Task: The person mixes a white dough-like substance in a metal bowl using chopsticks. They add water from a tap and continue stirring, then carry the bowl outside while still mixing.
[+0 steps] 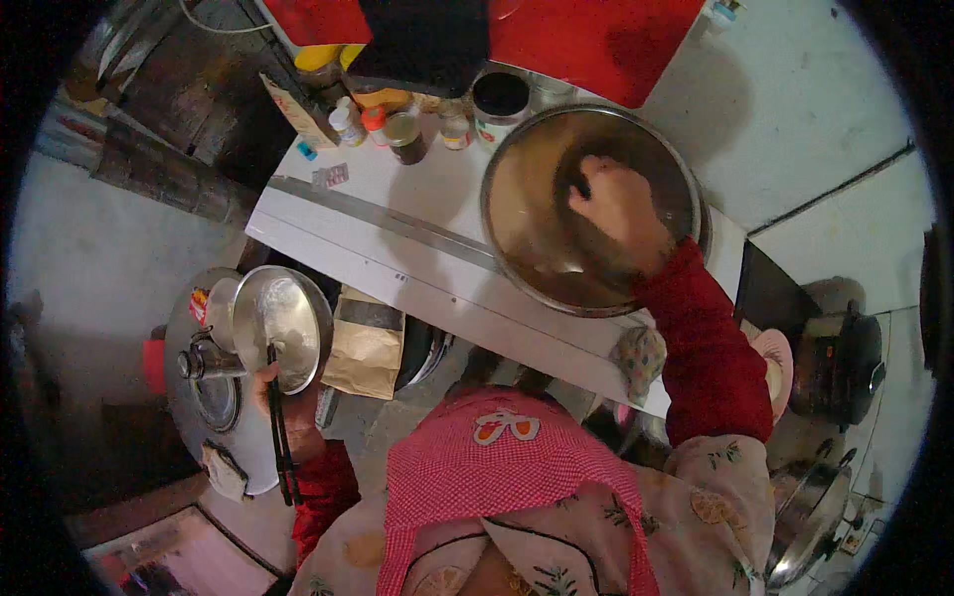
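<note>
My left hand, low at the left, holds a pair of black chopsticks and a shiny metal bowl. The bowl is tilted, its inside facing up towards me, and I see no food in it. My right hand reaches over a large round lid with a metal rim, which looks like glass. Its fingers close around the dark middle of the lid, where the knob is mostly hidden. Beneath it, the pot is barely visible. The lid rests at the right end of a white top.
Jars and bottles, among them a black-lidded jar, stand behind the lid. A blister pack lies farther left. Below left is a round table with a glass lid. A brown paper bag stands beside the bowl. A dark cooker is at right.
</note>
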Motion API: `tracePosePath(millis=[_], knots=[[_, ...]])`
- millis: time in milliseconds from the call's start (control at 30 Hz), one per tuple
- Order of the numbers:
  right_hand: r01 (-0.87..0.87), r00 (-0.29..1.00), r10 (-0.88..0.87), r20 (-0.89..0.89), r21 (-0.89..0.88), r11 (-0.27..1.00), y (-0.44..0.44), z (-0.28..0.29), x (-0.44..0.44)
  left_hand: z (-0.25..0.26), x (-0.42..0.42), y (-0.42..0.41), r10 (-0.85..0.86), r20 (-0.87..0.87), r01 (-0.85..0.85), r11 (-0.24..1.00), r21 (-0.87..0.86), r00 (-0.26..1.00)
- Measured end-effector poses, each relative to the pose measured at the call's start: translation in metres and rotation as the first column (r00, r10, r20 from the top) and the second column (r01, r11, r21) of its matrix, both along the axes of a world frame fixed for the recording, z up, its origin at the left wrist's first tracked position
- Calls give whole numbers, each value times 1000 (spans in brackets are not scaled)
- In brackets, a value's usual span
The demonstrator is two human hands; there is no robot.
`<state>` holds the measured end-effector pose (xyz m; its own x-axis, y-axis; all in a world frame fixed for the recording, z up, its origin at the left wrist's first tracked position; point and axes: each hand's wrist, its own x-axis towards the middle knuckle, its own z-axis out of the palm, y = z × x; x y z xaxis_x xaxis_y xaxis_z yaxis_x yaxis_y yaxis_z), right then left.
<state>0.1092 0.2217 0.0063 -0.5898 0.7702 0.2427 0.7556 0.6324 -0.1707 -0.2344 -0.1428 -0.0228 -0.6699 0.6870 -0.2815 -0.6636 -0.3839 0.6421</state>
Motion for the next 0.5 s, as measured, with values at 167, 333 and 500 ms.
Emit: tracePosePath(millis=[167,333,500], knots=[[-295,952,300,66,-68,953,-75,-13,-105,32,7,24,31,-48,-32,999,-27,998],[-496,865,485,-127,-80,865,-115,-85,-180,35,-13,19,-42,-71,48,996,76,997],[-628,767,622,-157,17,778,-113,-133,-193,26,-16,-2,6,-36,-9,998,-69,999]])
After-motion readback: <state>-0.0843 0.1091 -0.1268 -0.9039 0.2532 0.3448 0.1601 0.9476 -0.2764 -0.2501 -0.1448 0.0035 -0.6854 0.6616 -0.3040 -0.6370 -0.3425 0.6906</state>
